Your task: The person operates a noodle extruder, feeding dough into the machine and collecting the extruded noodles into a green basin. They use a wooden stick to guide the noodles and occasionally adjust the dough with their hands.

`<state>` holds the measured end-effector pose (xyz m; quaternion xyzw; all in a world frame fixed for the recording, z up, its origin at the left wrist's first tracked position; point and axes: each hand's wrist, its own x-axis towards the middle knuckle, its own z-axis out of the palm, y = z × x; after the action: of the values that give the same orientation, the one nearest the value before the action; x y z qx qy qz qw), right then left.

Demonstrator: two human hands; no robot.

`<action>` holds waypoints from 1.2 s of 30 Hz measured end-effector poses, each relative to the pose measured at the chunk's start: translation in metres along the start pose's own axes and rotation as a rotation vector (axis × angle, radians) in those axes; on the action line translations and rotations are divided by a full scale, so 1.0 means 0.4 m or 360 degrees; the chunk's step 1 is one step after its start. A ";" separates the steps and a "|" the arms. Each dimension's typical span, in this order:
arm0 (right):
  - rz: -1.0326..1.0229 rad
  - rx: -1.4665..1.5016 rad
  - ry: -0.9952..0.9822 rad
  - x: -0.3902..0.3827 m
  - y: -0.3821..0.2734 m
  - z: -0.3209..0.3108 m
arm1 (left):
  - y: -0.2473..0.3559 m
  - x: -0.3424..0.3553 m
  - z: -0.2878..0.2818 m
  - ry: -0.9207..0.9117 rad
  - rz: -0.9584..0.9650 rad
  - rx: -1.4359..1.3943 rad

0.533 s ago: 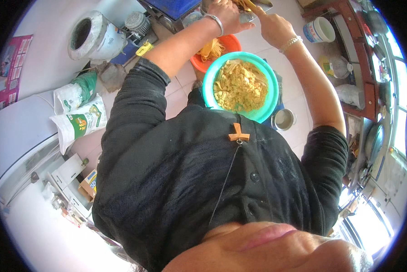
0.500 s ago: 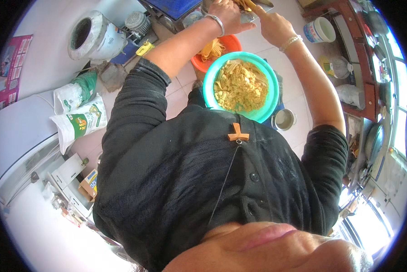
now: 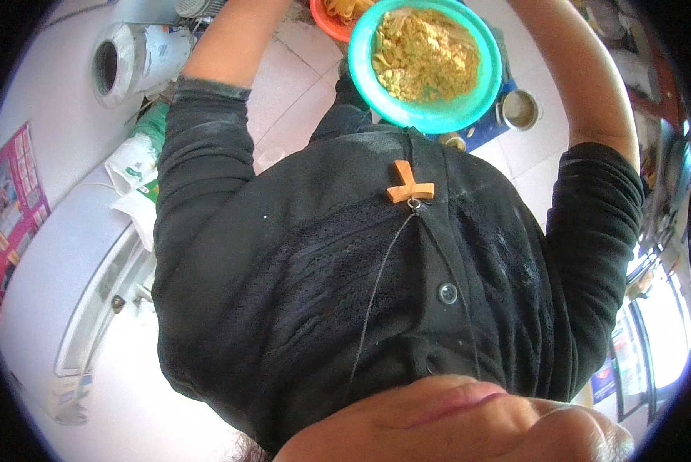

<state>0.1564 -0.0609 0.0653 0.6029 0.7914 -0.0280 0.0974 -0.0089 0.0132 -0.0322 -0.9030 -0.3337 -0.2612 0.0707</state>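
Both my forearms run up past the top edge, so my left hand and my right hand are out of sight. Whatever they touch is hidden too. Between the arms sits a turquoise basin (image 3: 358,71) holding a crumbly yellow mass (image 3: 426,58), with paler strips along its upper side. Partly behind it, at the top edge, is an orange bowl (image 3: 322,25) with yellow strips (image 3: 348,9) in it.
A metal pot (image 3: 519,110) stands right of the basin on the tiled floor (image 3: 288,85). A pale cylindrical vessel (image 3: 141,61) is at upper left, above white-and-green sacks (image 3: 134,160) and a pale rounded appliance (image 3: 61,246). Dark shelving (image 3: 630,65) lines the right.
My hands, earlier visible at the top by a metal edge and something yellow, have left the picture. The view has shifted, so the basin, bowl and pot appear higher and farther right or cut off.
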 end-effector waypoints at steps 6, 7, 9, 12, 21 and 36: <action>0.0361 0.0930 0.0360 -0.329 0.188 0.152 | 0.187 -0.288 0.055 -0.0347 0.0172 -0.0698; 0.0561 0.1064 0.0220 -0.384 0.204 0.221 | 0.257 -0.310 0.073 -0.0445 -0.0001 -0.0973; 0.0997 0.1516 -0.0162 -0.446 0.214 0.377 | 0.270 -0.544 0.339 -0.1083 -0.0616 -0.1396; 0.1132 0.1426 0.0017 -0.629 0.186 0.769 | 0.284 -0.706 0.608 -0.1734 -0.0781 -0.0873; 0.1756 0.2075 0.0148 -0.840 -0.072 1.331 | 0.406 -0.924 0.948 -0.1944 -0.2095 -0.1209; 0.1741 0.1895 0.0226 -0.790 -0.101 1.319 | 0.434 -0.854 0.849 -0.1674 -0.1043 -0.0725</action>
<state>0.2614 -0.4571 -0.3950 0.8556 0.2413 -0.3543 -0.2903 0.0275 -0.2108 -0.4913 -0.7542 -0.5178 0.1427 -0.3777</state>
